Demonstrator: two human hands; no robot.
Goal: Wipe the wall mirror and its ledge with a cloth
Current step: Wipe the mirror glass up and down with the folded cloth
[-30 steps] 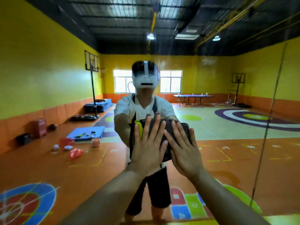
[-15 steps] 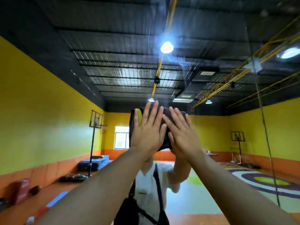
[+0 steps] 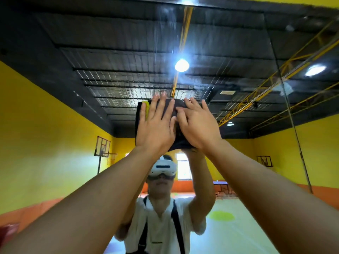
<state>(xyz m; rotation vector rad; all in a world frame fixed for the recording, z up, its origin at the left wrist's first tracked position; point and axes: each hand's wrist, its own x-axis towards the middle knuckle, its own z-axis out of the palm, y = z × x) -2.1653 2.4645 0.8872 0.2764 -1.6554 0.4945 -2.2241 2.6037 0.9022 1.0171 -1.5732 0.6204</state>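
Head view: both arms reach up and forward to the mirror [image 3: 77, 57], which fills the frame and reflects a dark ceiling and yellow walls. The cloth [image 3: 139, 129], dark with a yellow patch at its upper left corner, lies flat against the glass high up, above the reflected headset [image 3: 162, 169]. The left hand [image 3: 156, 128] presses on the cloth's left half with fingers straight and spread wide, gripping nothing. The right hand [image 3: 199, 129] presses on the right half just beside it, fingers likewise straight and slightly fanned, its forefinger touching the left hand's edge. A lamp [image 3: 181, 65] glares in the glass above the cloth. A thin dark seam [image 3: 293, 125] runs down the mirror at right. A hoop [image 3: 102, 146] shows at left, well below the cloth
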